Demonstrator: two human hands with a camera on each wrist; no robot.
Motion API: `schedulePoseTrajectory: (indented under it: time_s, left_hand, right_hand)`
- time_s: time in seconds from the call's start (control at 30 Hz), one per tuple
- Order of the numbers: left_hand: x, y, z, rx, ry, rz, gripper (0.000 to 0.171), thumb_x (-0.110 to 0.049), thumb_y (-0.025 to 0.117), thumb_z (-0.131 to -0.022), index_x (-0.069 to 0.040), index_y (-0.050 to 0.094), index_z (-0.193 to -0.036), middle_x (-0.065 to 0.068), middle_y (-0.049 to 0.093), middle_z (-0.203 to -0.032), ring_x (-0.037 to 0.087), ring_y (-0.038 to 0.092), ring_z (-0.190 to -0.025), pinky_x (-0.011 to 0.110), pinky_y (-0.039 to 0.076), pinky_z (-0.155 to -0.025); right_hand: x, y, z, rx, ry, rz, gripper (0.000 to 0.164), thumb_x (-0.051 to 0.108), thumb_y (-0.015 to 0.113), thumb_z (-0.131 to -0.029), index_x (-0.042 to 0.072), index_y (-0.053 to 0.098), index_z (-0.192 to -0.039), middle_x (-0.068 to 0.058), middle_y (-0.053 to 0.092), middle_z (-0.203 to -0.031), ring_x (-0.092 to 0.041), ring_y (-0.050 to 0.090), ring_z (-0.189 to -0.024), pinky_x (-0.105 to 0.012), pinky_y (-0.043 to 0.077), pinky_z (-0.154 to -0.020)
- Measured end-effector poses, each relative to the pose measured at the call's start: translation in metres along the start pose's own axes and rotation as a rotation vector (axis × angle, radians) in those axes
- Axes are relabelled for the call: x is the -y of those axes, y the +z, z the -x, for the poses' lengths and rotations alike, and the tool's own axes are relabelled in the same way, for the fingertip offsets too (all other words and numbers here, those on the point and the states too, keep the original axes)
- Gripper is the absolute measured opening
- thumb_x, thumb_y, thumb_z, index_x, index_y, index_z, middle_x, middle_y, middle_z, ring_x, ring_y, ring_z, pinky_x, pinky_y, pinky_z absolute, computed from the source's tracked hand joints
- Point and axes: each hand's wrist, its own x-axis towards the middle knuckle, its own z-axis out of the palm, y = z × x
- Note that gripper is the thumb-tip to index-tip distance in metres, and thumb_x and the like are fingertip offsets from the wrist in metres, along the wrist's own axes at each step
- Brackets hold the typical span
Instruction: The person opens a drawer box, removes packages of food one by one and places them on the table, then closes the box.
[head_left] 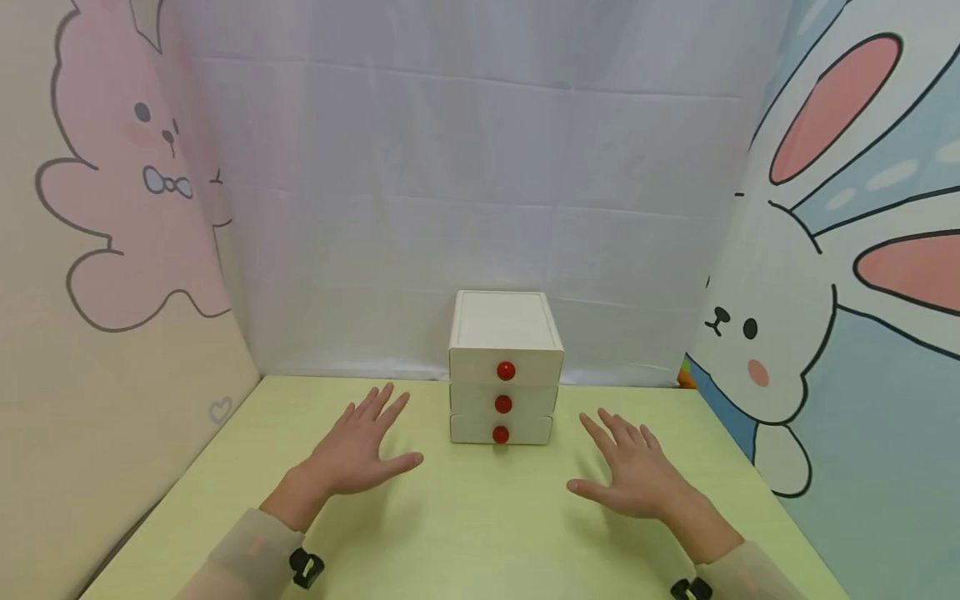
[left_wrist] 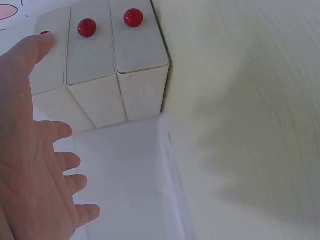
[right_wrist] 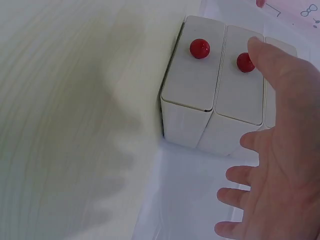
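A white box of three stacked drawers [head_left: 507, 321], each with a round red knob [head_left: 506, 371], stands at the back middle of the table. All three drawers look pushed in. To its left, my left hand [head_left: 358, 450] hovers over the table with fingers spread and nothing held. My right hand [head_left: 637, 471] is held likewise on the other side, nearer the front. Both hands are apart from the box in the head view. In the left wrist view the thumb overlaps one knob; in the right wrist view the thumb partly covers the middle knob [right_wrist: 245, 62].
The pale yellow-green table [head_left: 495, 533] reaches back to a white cloth [head_left: 480, 183] behind the drawers. A panel with a pink rabbit [head_left: 142, 208] borders the left side. On the right stands a blue panel with a white rabbit [head_left: 780, 333].
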Motion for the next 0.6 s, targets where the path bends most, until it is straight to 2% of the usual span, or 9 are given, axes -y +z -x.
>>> schedulePoseTrajectory:
  time_s: [0.17, 0.3, 0.43, 0.6]
  left_hand:
    - [0.002, -0.003, -0.004, -0.008, 0.003, -0.006, 0.1, -0.073, 0.061, -0.101, -0.012, 0.031, -0.174, 0.022, 0.021, -0.182, 0.049, 0.022, -0.168, 0.074, 0.021, -0.132]
    - [0.003, -0.006, -0.01, -0.037, 0.007, -0.003, 0.096, -0.069, 0.06, -0.103, -0.01, 0.032, -0.174, 0.023, 0.025, -0.181, 0.05, 0.03, -0.165, 0.073, 0.03, -0.128]
    - [0.002, -0.009, -0.019, -0.08, -0.002, 0.044, 0.087, -0.061, 0.059, -0.108, -0.01, 0.033, -0.173, 0.021, 0.034, -0.178, 0.048, 0.045, -0.157, 0.069, 0.045, -0.119]
    - [-0.003, -0.018, -0.036, -0.105, -0.029, 0.159, 0.075, -0.053, 0.055, -0.113, -0.013, 0.034, -0.173, 0.017, 0.043, -0.173, 0.042, 0.057, -0.149, 0.065, 0.051, -0.115]
  right_hand:
    - [0.001, -0.001, 0.0, -0.014, 0.001, -0.004, 0.101, 0.077, 0.066, -0.095, 0.015, 0.041, -0.171, -0.025, 0.04, -0.173, -0.056, 0.047, -0.151, -0.08, 0.033, -0.121]
    - [0.003, -0.002, -0.003, -0.03, -0.002, -0.02, 0.098, 0.075, 0.066, -0.097, 0.013, 0.043, -0.169, -0.023, 0.049, -0.166, -0.052, 0.057, -0.143, -0.073, 0.047, -0.114]
    - [0.008, -0.003, -0.008, -0.044, 0.003, -0.062, 0.083, 0.061, 0.07, -0.101, 0.012, 0.049, -0.164, -0.019, 0.062, -0.153, -0.04, 0.071, -0.126, -0.06, 0.062, -0.097]
    - [0.02, -0.004, -0.017, -0.054, 0.015, -0.146, 0.063, 0.044, 0.073, -0.105, 0.015, 0.057, -0.157, -0.009, 0.07, -0.143, -0.027, 0.075, -0.116, -0.048, 0.064, -0.085]
